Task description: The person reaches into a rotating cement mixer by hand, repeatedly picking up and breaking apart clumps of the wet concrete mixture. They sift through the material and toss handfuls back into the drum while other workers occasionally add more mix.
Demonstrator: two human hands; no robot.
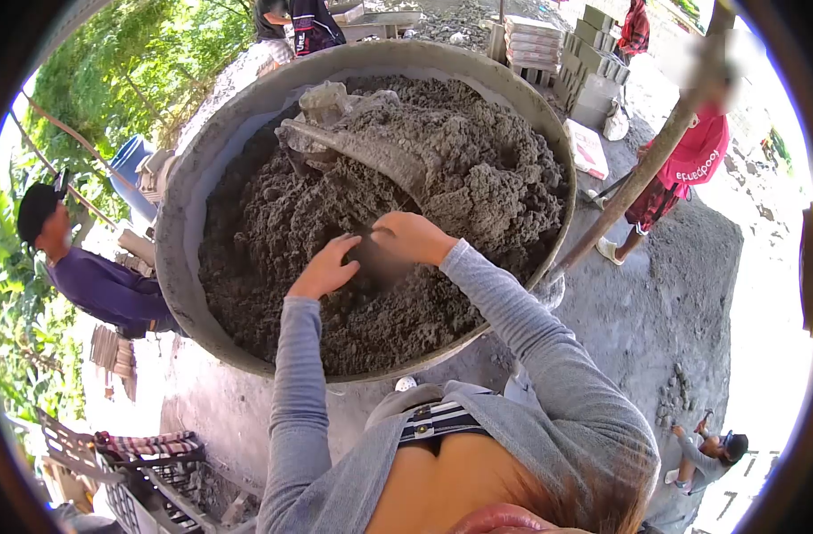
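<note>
Apparently, grey mix is being handled in the round tub, between centre and near rim | left hand: thumb and fingers parted; right hand: fingers bent, pinch cannot be told | for the next move, two-handed control seems called for.

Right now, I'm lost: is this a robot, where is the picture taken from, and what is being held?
There is no machine here: these are a person's own bare hands. The single picture comes from a camera worn on that person's head, looking down. The left hand has its thumb apart from its fingers; the right hand is curled. Neither clearly holds anything, though a blurred patch between them hides details. Both are over a lumpy, wet-looking grey mixture inside a large round grey tub. A curved piece coated in grey lies on the mixture, beyond the hands.
</note>
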